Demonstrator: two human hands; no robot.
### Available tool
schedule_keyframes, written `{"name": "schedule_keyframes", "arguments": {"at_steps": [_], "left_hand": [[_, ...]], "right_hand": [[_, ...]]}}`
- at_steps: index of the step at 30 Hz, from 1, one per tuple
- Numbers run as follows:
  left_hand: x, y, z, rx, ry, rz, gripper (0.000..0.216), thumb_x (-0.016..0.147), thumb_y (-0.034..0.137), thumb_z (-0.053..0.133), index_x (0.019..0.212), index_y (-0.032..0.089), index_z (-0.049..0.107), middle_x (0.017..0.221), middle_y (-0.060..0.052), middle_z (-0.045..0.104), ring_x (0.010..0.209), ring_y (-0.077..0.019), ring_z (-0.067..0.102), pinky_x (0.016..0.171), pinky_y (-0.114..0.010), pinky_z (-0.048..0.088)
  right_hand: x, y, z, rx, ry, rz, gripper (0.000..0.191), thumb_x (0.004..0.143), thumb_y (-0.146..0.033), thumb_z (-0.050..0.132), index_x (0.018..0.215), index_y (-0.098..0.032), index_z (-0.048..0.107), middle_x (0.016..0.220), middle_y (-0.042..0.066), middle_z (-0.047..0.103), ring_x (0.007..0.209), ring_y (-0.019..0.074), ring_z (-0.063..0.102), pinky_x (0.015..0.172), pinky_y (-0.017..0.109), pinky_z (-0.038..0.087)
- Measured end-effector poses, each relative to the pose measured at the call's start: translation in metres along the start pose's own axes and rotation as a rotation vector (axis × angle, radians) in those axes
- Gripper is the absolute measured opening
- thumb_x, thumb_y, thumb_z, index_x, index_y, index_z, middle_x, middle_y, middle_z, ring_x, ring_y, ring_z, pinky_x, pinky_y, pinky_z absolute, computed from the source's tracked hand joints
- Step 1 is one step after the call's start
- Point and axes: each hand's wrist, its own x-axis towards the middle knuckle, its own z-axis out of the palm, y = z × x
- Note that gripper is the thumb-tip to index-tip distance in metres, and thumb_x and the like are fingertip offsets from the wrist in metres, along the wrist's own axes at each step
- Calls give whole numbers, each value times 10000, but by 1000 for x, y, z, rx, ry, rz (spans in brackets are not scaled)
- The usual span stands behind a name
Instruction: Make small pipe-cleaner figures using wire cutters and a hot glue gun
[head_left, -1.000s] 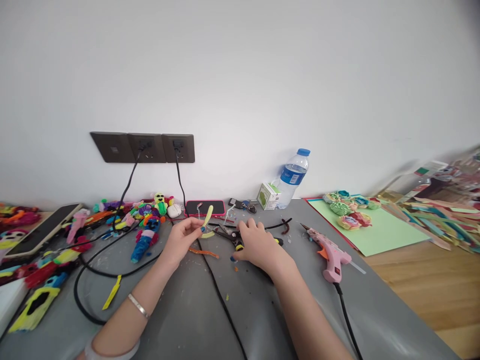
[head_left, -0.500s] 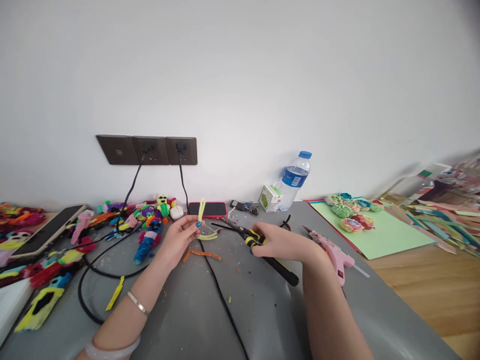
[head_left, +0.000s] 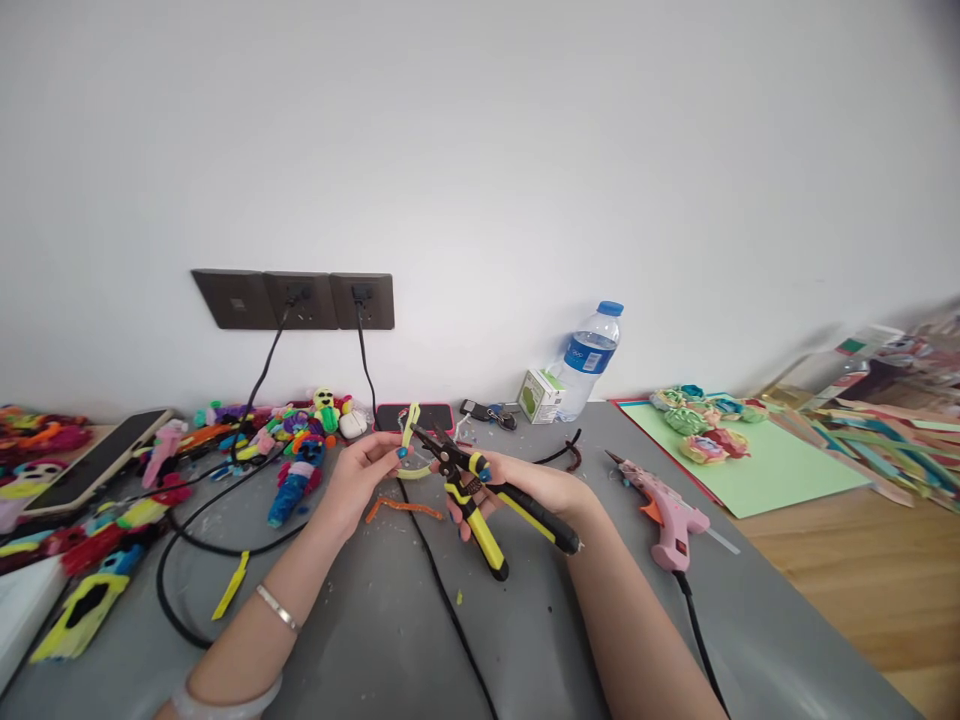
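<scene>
My left hand (head_left: 367, 475) pinches a folded yellow pipe cleaner (head_left: 410, 422), its looped end standing up above the fingertips. Yellow-and-black pliers (head_left: 471, 500) are held in my right hand (head_left: 525, 480), with the handles spread apart. The dark jaws of the pliers reach left to the pipe cleaner, right beside my left fingertips; whether they touch it I cannot tell. Behind the jaws a second pale yellow pipe cleaner (head_left: 415, 473) lies curved on the grey table (head_left: 375, 640). An orange pipe cleaner piece (head_left: 405, 508) lies just in front of my left hand.
Colourful pipe-cleaner figures (head_left: 296, 480) and a phone (head_left: 97, 460) crowd the left side among black cables (head_left: 180, 560). A pink glue gun (head_left: 675, 520) lies right of my right arm. A water bottle (head_left: 592, 360) and small box (head_left: 541, 396) stand by the wall. Green paper (head_left: 780, 470) carries crumpled paper flowers.
My right hand has moved left and turned, bringing the pliers up to the yellow pipe cleaner with their handles now spread. The left hand has barely moved. The glue gun is now uncovered.
</scene>
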Motion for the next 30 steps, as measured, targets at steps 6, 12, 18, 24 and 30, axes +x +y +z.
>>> {"name": "schedule_keyframes", "arguments": {"at_steps": [6, 12, 18, 24, 30], "left_hand": [[0, 2, -1, 188, -14, 161, 229, 748, 357, 688, 880, 173, 722, 868, -73, 741, 800, -212, 677, 688, -291, 538], [-4, 6, -2, 502, 39, 403, 180, 847, 260, 540, 877, 203, 709, 888, -56, 731, 746, -192, 660, 647, -267, 493], [-3, 3, -6, 570, 64, 484, 195, 878, 256, 505, 897, 204, 692, 905, -53, 718, 733, -180, 643, 651, -262, 483], [1, 0, -11, 565, 94, 473, 182, 868, 260, 522, 880, 202, 694, 909, -51, 729, 758, -189, 657, 656, -265, 489], [0, 2, -10, 542, 83, 467, 178, 858, 256, 527, 886, 201, 695, 929, -58, 733, 760, -191, 660, 662, -270, 498]], "right_hand": [[4, 8, -5, 86, 35, -41, 420, 757, -368, 561, 1134, -183, 528, 891, 55, 686, 755, 207, 685, 752, 363, 529], [-1, 4, -4, 19, -3, -17, 538, 790, -348, 662, 1269, -199, 465, 909, 25, 618, 799, 186, 667, 761, 326, 501], [2, 7, -4, -75, 28, 23, 681, 804, -306, 670, 1408, -233, 364, 891, 4, 566, 711, 148, 613, 679, 296, 479], [5, 7, -3, -409, 214, 68, 765, 803, -206, 604, 1497, -215, 282, 907, 27, 601, 664, 148, 594, 636, 285, 473], [2, 6, -2, -526, 258, -4, 734, 791, -223, 596, 1481, -191, 347, 991, 63, 650, 678, 165, 606, 654, 300, 480]]}}
